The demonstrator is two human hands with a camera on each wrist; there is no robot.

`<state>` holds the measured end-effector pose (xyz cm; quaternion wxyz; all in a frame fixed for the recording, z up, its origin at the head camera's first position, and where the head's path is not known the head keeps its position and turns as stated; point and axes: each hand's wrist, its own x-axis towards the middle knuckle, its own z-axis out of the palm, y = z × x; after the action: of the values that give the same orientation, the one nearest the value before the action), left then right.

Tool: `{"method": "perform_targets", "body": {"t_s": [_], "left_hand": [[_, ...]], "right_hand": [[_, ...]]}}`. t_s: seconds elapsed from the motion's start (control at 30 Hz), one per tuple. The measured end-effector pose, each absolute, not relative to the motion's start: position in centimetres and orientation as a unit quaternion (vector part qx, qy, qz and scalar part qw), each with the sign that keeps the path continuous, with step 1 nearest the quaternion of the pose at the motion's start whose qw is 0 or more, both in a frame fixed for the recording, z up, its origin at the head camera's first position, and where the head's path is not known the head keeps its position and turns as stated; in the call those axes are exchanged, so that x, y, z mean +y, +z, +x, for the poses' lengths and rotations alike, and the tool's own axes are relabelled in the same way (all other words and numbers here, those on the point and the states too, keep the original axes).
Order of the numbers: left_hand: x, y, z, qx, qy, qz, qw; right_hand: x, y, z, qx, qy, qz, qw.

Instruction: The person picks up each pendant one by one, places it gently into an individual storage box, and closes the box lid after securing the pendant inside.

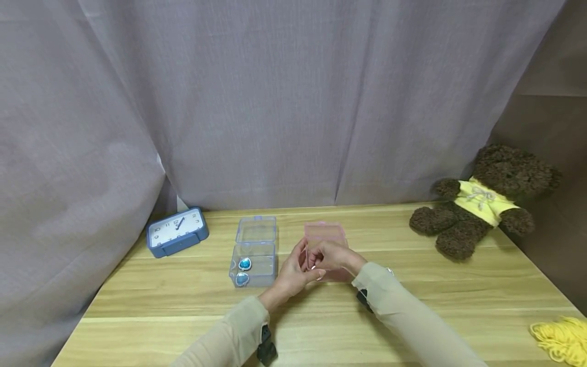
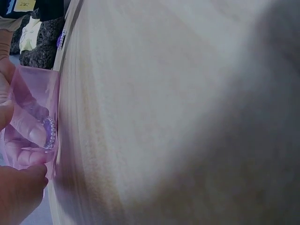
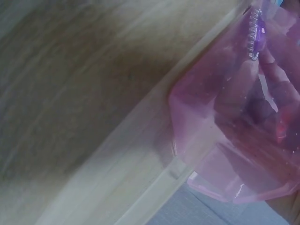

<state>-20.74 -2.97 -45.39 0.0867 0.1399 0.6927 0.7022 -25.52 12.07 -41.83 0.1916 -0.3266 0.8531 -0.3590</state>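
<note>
A pink see-through box (image 1: 337, 276) stands on the table, its lid (image 1: 324, 231) swung back. My left hand (image 1: 293, 272) grips the box at its left side, thumb towards the front. Inside the box are the curled fingers of my right hand (image 1: 331, 255), seen through the pink wall in both wrist views. Those fingers pinch a purple gem (image 2: 49, 133) with a sparkling rim, low in the box by its wall. In the right wrist view, the same gem (image 3: 257, 35) shows at the fingertips.
Left of the hands stands a lidded blue see-through box (image 1: 268, 280), open, holding two blue gems (image 1: 244, 264). A blue clock (image 1: 178, 232) sits at back left, a brown teddy bear (image 1: 486, 204) at back right. Yellow yarn (image 1: 561, 340) lies front right. Another sparkling piece (image 1: 390, 271) peeks out past the right sleeve.
</note>
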Motion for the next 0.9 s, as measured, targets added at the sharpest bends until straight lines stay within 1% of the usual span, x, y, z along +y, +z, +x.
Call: {"method": "perform_targets", "body": {"t_s": [0.03, 0.23, 0.33, 0.5, 0.6, 0.7, 0.8, 0.9], "left_hand": [[-3.0, -45.4, -20.7, 0.694, 0.701, 0.14, 0.087], [-2.9, -45.3, -20.7, 0.693, 0.702, 0.137, 0.094], [-2.9, -45.3, -20.6, 0.692, 0.703, 0.131, 0.097], [-2.9, -45.3, -20.6, 0.675, 0.72, 0.131, 0.097], [-2.8, -45.2, -20.6, 0.663, 0.73, 0.135, 0.099], [-2.8, -45.2, -20.5, 0.661, 0.732, 0.132, 0.102], [-2.8, -45.1, -20.5, 0.662, 0.731, 0.13, 0.102], [-2.8, -45.1, -20.5, 0.659, 0.733, 0.133, 0.102]], "right_hand": [[12.1, -41.8, -25.5, 0.855, -0.359, -0.322, 0.192], [12.4, -41.3, -25.2, 0.863, -0.346, -0.336, 0.151], [12.7, -40.6, -25.1, 0.859, -0.367, -0.337, 0.117], [14.9, -38.6, -25.1, 0.874, -0.394, -0.279, 0.046], [17.5, -38.0, -25.2, 0.87, -0.429, -0.237, 0.041], [20.3, -38.4, -25.0, 0.861, -0.461, -0.21, 0.045], [22.8, -39.3, -24.6, 0.86, -0.464, -0.208, 0.05], [24.8, -40.2, -24.1, 0.858, -0.461, -0.217, 0.072]]}}
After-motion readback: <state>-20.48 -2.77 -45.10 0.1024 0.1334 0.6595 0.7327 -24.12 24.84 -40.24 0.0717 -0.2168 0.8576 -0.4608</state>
